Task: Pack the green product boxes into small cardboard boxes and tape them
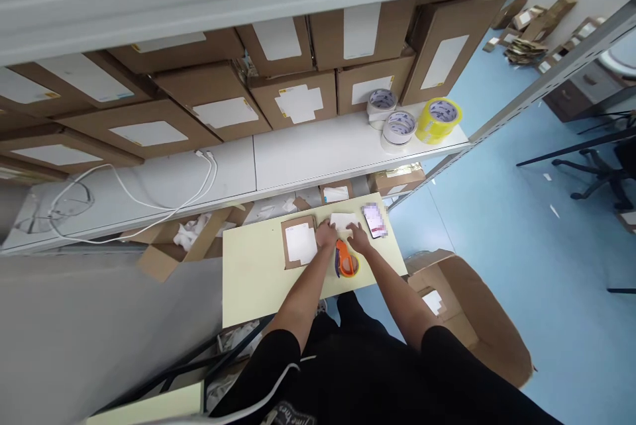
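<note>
A small white piece, paper or a flat packet (pixel 344 220), lies between my hands near the table's far edge. My left hand (pixel 326 234) has its fingers closed at the left edge of it. At the right lower corner, my right hand (pixel 358 239) grips it with thumb and fingers. Just below sits an orange tape dispenser (pixel 342 254) with a yellow-edged roll. Left of my left hand is a flat cardboard box (pixel 301 242) with a white label. A phone (pixel 374 220) lies to the right, its screen partly blurred.
The pale yellow table (pixel 253 273) stands against a shelf (pixel 308 150) stacked with labelled boxes. Tape rolls (pixel 439 120) sit at the shelf's right end, a white cable (pixel 193 196) at its left. A large open carton (pixel 477 319) stands on the floor at right.
</note>
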{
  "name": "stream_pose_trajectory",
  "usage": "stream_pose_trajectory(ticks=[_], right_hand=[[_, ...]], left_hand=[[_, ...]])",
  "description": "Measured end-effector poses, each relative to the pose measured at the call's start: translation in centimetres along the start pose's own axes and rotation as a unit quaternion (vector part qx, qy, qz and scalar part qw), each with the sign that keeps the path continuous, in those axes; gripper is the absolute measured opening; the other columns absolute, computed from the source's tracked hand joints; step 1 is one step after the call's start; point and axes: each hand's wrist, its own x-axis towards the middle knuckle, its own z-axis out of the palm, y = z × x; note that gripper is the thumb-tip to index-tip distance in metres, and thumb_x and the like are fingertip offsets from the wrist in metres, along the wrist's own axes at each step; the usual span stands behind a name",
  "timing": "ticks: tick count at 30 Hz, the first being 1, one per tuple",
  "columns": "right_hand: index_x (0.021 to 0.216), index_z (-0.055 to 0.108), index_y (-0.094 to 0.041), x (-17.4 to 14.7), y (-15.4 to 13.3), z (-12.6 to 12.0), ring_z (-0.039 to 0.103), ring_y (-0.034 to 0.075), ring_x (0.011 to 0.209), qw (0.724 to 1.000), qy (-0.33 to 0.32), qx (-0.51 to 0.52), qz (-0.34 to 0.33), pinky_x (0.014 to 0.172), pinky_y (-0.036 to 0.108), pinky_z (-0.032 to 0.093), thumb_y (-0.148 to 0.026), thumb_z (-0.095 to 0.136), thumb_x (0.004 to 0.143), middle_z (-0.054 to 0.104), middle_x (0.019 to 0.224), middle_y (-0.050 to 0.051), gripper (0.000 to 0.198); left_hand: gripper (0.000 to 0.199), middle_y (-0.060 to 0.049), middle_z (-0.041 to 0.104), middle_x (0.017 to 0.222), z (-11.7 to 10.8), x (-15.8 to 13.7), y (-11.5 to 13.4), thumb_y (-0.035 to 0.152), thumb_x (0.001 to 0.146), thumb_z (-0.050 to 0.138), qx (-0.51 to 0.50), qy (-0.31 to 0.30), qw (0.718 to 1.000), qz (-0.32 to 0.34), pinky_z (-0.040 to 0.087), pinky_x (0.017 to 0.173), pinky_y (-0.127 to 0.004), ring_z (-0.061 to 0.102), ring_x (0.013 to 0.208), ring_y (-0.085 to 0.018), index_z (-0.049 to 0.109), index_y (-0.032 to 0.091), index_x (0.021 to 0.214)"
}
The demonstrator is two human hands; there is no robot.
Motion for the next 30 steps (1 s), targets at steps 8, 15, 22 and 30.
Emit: stream_pose_trajectory(ticks=[8, 15, 22, 30], right_hand=[[0.105, 0.061, -0.025, -3.1, -2.5, -2.8, 0.068, 0.024, 0.089, 0.903, 0.137, 0.407, -0.011, 0.081, 0.037, 0.056, -0.058, 0.077, 0.072, 0.072, 0.095, 0.004, 0.050], [0.080, 0.059, -0.024, -7.4, -2.9, -7.3, 0.057, 0.016, 0.066, 0.894, 0.073, 0.437, -0.070, 0.066, 0.029, 0.046, -0.062, 0.086, 0.063, 0.062, 0.065, -0.005, 0.049], [0.074, 0.060, -0.024, -9.8, -2.8, -11.2, 0.052, 0.015, 0.060, 0.920, 0.049, 0.373, -0.109, 0.062, 0.028, 0.041, -0.062, 0.086, 0.063, 0.060, 0.062, -0.006, 0.047], [0.070, 0.056, -0.024, -11.5, -1.5, -12.6, 0.050, 0.014, 0.059, 0.910, 0.121, 0.390, -0.078, 0.061, 0.029, 0.040, -0.064, 0.086, 0.061, 0.060, 0.061, -0.005, 0.050]], left_hand=[[0.027, -0.010, 0.076, 0.117, -3.7, -4.5, 0.4, 0.028, 0.086, 0.068, -0.212, -0.023, 0.965, 0.153, 0.053, 0.098, -0.038, 0.070, 0.107, -0.025, 0.074, 0.019, 0.111], [0.083, -0.008, 0.057, 0.153, -9.6, -4.8, 3.5, 0.007, 0.073, 0.057, -0.131, -0.152, 0.926, 0.320, 0.047, 0.114, -0.041, 0.050, 0.142, -0.028, 0.052, 0.025, 0.154], [0.075, -0.009, 0.057, 0.151, -11.8, -5.6, 7.7, 0.007, 0.066, 0.064, 0.179, -0.173, 0.845, 0.474, 0.043, 0.117, -0.044, 0.048, 0.141, -0.032, 0.069, 0.026, 0.138], [0.024, -0.003, 0.074, 0.084, -13.8, -4.4, 7.8, 0.040, 0.068, 0.080, 0.067, -0.275, 0.882, 0.378, 0.050, 0.070, -0.031, 0.066, 0.076, -0.022, 0.078, 0.020, 0.080]])
